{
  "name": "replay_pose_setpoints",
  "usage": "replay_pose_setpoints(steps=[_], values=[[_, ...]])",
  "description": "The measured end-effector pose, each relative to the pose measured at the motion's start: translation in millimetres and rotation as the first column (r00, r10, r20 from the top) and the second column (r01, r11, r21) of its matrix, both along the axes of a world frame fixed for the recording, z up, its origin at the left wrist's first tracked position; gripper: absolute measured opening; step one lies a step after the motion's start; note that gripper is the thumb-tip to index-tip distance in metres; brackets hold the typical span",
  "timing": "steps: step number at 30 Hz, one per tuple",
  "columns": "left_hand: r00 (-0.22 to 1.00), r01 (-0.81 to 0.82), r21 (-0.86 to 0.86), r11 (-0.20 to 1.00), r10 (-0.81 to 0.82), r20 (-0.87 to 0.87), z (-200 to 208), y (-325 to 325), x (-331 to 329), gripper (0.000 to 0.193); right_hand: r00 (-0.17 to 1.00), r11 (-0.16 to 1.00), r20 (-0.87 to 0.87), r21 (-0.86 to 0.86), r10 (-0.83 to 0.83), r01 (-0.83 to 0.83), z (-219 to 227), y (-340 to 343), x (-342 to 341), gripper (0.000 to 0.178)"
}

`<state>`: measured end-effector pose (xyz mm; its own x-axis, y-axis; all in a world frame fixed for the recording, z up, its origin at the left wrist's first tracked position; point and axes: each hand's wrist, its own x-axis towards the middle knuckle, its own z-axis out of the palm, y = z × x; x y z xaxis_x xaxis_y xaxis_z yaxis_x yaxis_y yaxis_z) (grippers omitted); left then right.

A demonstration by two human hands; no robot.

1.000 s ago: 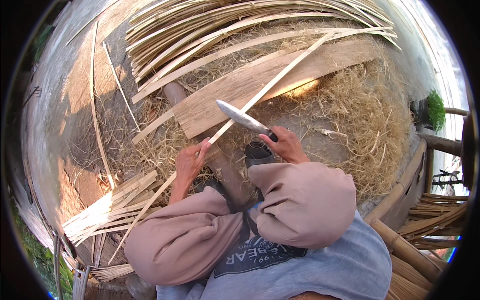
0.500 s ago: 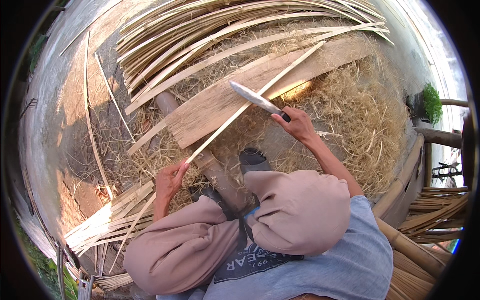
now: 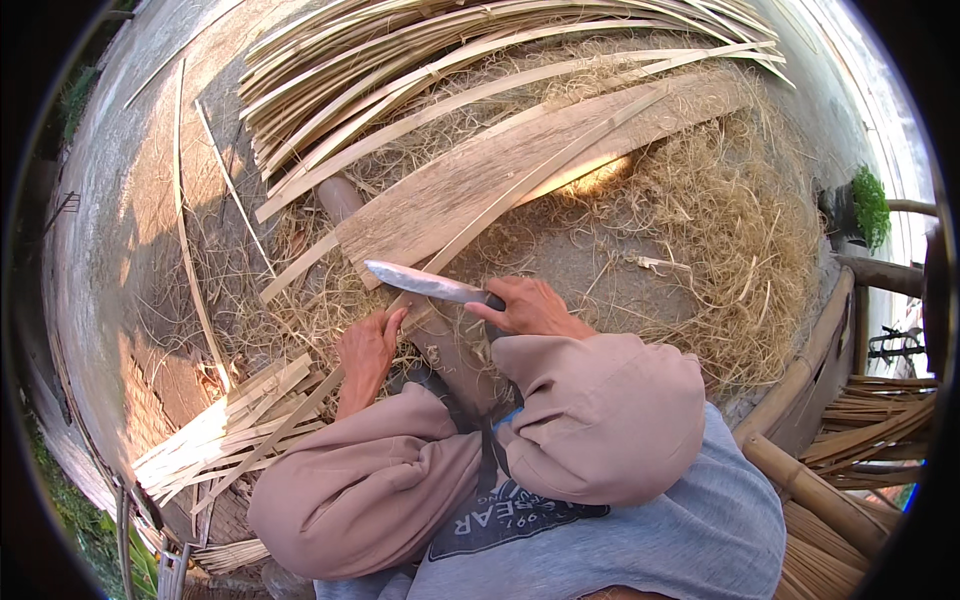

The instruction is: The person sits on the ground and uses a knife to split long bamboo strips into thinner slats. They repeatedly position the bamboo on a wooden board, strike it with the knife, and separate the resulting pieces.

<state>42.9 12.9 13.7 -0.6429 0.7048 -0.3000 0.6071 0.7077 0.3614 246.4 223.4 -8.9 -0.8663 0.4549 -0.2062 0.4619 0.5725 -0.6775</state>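
Observation:
My left hand (image 3: 368, 352) is closed around the lower part of a long, narrow bamboo strip (image 3: 540, 180). The strip slants up and to the right across a wide wooden board (image 3: 430, 205). In my right hand (image 3: 532, 307) is the dark handle of a knife (image 3: 425, 284). Its long, pale blade points left and lies across the strip, just beyond my left fingers. Exact contact between edge and strip cannot be made out. Under the board's near end runs a round log (image 3: 450, 355), which reaches back between my legs.
A big bundle of bamboo strips (image 3: 400, 80) lies beyond the board. More pale strips (image 3: 235, 430) are piled at lower left. Curly shavings (image 3: 740, 240) cover the ground at right. Bamboo poles (image 3: 810, 495) stand close on my right, beside a potted plant (image 3: 868, 205).
My right hand has drawn the knife toward me and left along the strip, from over the board to near my left hand. The left hand has shifted slightly right and still grips the strip.

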Motion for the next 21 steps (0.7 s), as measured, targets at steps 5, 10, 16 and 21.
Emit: replay_pose_setpoints(steps=[5,10,16,21], values=[[0.998,-0.015,0.111,0.994,0.022,-0.062,-26,-2,1,0.053,0.971,0.963,0.070,0.160,-0.229,0.216,-14,82,27,0.060],[0.999,0.024,0.080,0.997,-0.021,-0.045,-18,7,2,0.053,0.835,0.795,-0.023,0.291,-0.551,0.533,-20,208,54,0.064],[0.997,-0.045,0.125,0.991,0.037,0.065,-8,-5,-2,0.050,0.854,0.840,0.017,0.189,-0.521,0.509,-21,183,27,0.065],[0.971,-0.083,-0.136,0.987,0.111,0.210,24,-74,-24,0.049,0.905,0.876,-0.028,0.242,-0.424,0.418,-35,141,41,0.065]])
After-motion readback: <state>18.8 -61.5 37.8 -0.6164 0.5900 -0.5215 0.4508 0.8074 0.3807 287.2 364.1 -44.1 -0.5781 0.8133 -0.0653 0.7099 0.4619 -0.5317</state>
